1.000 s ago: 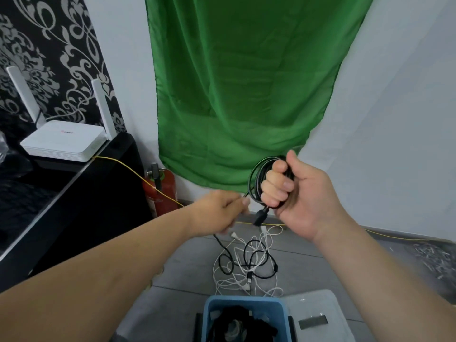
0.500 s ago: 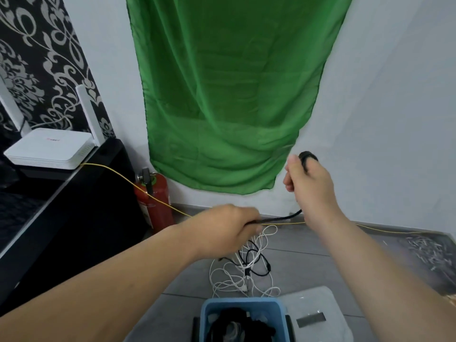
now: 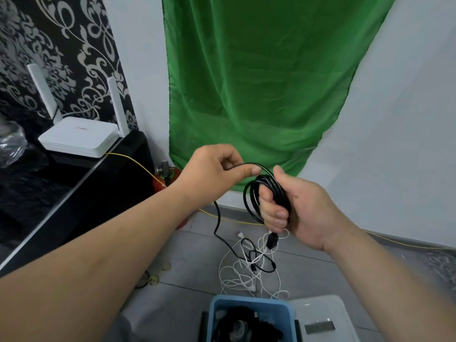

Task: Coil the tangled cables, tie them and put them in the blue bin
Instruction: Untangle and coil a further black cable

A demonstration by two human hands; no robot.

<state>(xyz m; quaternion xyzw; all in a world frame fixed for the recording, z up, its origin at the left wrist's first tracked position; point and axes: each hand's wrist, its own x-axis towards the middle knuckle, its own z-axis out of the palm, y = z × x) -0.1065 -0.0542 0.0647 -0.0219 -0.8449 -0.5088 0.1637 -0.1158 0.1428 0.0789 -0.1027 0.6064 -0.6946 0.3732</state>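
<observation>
Blue plastic bin (image 3: 249, 303) stands nearest, with dark cables inside. Just behind it, a tangle of white and black cables (image 3: 249, 261) lies on the grey floor. Above the tangle, the right hand (image 3: 303, 211) grips a black cable coil (image 3: 277, 191) in its fist. Just beside it, the left hand (image 3: 214, 169) pinches the free strand of this cable, which drops down to the tangle. A green cloth (image 3: 259, 82) hangs on the wall behind.

I log left hand (image 3: 212, 169) risen level with right hand (image 3: 303, 208), drawing black cable (image 3: 276, 193) over its thumb; right palm turned back.
</observation>
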